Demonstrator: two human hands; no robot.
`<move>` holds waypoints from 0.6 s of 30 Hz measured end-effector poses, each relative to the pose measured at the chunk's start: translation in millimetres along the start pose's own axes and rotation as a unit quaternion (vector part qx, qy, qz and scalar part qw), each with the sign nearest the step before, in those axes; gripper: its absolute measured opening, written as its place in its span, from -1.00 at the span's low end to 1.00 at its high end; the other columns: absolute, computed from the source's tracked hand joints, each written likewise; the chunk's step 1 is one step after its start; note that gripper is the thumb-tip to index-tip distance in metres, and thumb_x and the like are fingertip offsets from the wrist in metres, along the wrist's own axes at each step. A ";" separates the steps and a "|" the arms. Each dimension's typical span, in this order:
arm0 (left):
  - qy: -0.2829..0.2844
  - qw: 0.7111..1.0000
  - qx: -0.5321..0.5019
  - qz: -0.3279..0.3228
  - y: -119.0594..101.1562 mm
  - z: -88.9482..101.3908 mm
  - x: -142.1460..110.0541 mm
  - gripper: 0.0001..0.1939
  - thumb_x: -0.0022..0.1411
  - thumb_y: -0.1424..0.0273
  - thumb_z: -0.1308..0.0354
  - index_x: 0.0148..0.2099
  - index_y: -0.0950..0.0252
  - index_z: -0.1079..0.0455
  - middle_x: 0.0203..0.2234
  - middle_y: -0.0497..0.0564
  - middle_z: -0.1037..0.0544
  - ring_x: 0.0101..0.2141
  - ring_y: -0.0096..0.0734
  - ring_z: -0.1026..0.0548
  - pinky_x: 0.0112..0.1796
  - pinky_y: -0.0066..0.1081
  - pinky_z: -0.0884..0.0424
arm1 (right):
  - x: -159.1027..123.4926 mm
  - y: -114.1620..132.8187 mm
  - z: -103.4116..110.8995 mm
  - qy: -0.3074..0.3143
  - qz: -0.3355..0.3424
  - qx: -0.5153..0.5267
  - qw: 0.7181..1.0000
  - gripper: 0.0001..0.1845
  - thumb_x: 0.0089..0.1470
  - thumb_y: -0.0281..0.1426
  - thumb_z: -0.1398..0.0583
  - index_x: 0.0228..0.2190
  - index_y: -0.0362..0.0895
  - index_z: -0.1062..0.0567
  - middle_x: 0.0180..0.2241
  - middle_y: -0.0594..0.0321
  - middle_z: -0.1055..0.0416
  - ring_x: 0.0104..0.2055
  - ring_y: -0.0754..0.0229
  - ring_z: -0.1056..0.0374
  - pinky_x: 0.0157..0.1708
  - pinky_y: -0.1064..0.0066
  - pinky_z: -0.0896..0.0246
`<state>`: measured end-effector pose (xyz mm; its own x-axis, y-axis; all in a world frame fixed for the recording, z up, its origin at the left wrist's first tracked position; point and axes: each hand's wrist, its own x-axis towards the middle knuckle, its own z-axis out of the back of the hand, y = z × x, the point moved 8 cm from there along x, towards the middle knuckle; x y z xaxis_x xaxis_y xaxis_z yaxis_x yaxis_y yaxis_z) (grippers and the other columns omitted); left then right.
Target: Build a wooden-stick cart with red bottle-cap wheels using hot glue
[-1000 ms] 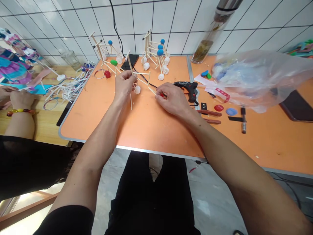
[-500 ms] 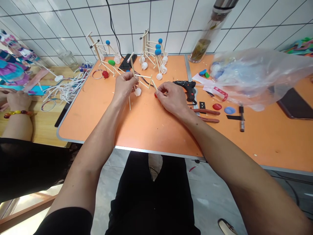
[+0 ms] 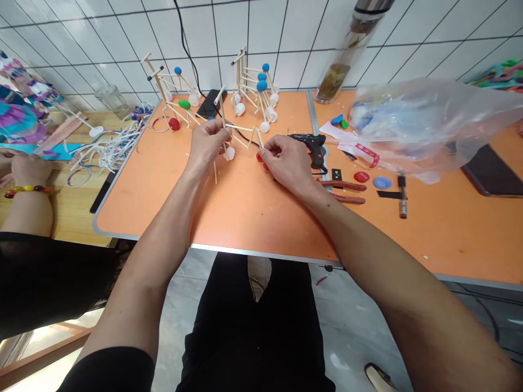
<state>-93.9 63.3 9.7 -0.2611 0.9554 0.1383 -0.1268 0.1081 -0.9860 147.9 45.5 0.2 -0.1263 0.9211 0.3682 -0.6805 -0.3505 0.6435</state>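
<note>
My left hand is closed round the upright stick of a small wooden stick frame that carries a white cap, held just above the orange table. My right hand is pinched on a red cap at the free end of one stick of the same frame. Both hands hover over the middle back of the table.
Two finished stick models stand at the back. A black glue gun, red pliers, loose caps, a marker and a plastic bag lie to the right. Another person's hands work at the left table.
My right hand lifted slightly and brought the red cap up to the stick end. The left hand kept its grip on the frame, shifting a little.
</note>
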 end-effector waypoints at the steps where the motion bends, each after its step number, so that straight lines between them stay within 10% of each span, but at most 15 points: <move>1: 0.000 1.000 -0.001 0.002 -0.5 -0.3 -1.0 -0.87 0.32 0.47 -0.47 -0.26 0.14 -0.64 -0.42 -0.05 -0.66 -0.44 -0.41 -0.55 -0.41 -0.46 -0.45 | 0.1 0.2 -0.2 0.001 0.000 0.001 1.000 -0.84 0.37 -0.36 -0.32 -0.29 -0.02 -0.69 -0.17 0.09 -0.80 -0.11 -0.12 -0.65 -0.01 0.07 -0.49; 18: 0.026 1.000 0.008 -0.003 -3.8 -7.4 -4.8 -0.80 0.36 0.50 -0.46 -0.32 0.15 -0.61 -0.46 -0.06 -0.61 -0.47 -0.43 -0.48 -0.43 -0.46 -0.39 | -0.7 1.4 -6.8 0.035 0.005 -0.002 0.999 -0.84 0.39 -0.39 -0.37 -0.31 0.02 -0.69 -0.14 0.07 -0.82 -0.01 -0.21 -0.72 -0.01 0.03 -0.51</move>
<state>-85.0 60.4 12.1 -0.2093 0.9678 0.1396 -0.1437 0.1107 -0.9834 142.2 45.4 -3.8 -0.1833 0.9270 0.3273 -0.6823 -0.3597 0.6364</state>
